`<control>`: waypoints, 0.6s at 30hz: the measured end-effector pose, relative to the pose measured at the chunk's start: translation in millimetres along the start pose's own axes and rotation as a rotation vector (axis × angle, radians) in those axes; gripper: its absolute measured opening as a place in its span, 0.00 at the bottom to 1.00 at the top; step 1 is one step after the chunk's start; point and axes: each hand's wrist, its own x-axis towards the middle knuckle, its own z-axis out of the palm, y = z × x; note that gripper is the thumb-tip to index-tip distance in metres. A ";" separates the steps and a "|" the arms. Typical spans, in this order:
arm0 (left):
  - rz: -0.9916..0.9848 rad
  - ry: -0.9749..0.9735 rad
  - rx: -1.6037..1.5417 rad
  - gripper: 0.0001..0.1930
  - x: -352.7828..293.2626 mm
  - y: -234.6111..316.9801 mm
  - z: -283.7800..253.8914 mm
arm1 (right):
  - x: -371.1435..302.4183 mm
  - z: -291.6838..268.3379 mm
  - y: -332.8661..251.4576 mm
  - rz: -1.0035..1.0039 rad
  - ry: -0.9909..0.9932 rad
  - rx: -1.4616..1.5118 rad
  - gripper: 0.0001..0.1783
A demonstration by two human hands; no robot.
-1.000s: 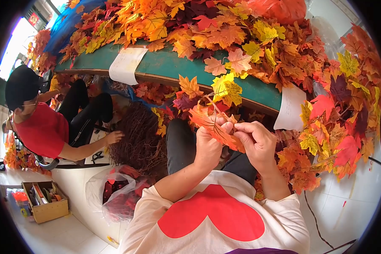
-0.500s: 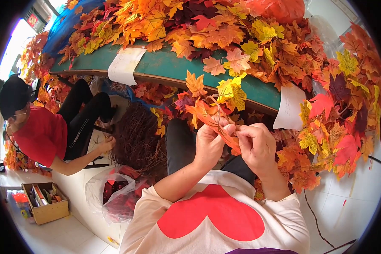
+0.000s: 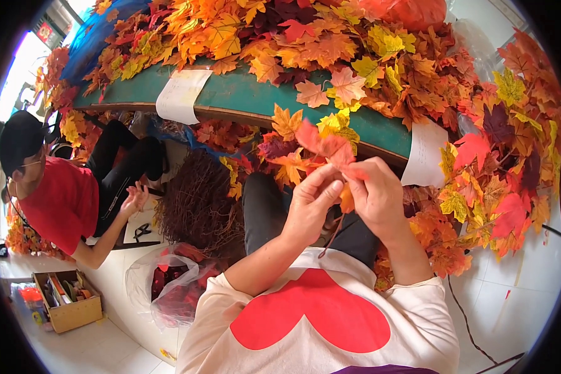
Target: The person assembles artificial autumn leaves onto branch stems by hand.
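Observation:
My left hand (image 3: 313,202) and my right hand (image 3: 378,194) meet above my lap, both closed in a pinch on one artificial maple leaf spray. A red maple leaf (image 3: 326,144) of the spray sticks up between my fingertips, with orange and yellow leaves (image 3: 340,126) just beyond it. From under my hands hangs a thin brown stem (image 3: 332,239), pointing toward my shirt. My fingers hide the joint between leaf and stem.
Heaps of orange leaves (image 3: 330,53) cover a green table (image 3: 243,93) ahead, with paper sheets (image 3: 182,95) over its edge. Brown twigs (image 3: 196,199) lie bundled at left, beside a plastic bag (image 3: 168,283) and a wooden box (image 3: 75,310). Another person (image 3: 59,193) sits farther left.
The spray has turned in my hands: a red leaf now stands up at my fingertips and the stem hangs down. The other person's hand has opened and moved left.

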 end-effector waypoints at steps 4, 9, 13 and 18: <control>0.124 -0.109 0.151 0.22 4.8 -1.7 -3.6 | 8.4 -3.1 4.3 0.106 -0.058 0.020 0.10; 0.117 -0.170 0.323 0.24 8.5 3.2 -9.9 | 17.3 -0.6 11.2 0.058 -0.041 0.041 0.11; -0.121 -0.132 -0.238 0.22 6.4 5.1 -9.8 | 18.7 0.7 15.8 0.249 -0.071 0.176 0.10; -0.304 -0.013 -0.457 0.15 -2.7 7.0 1.8 | 2.9 14.9 38.7 0.392 0.029 0.405 0.07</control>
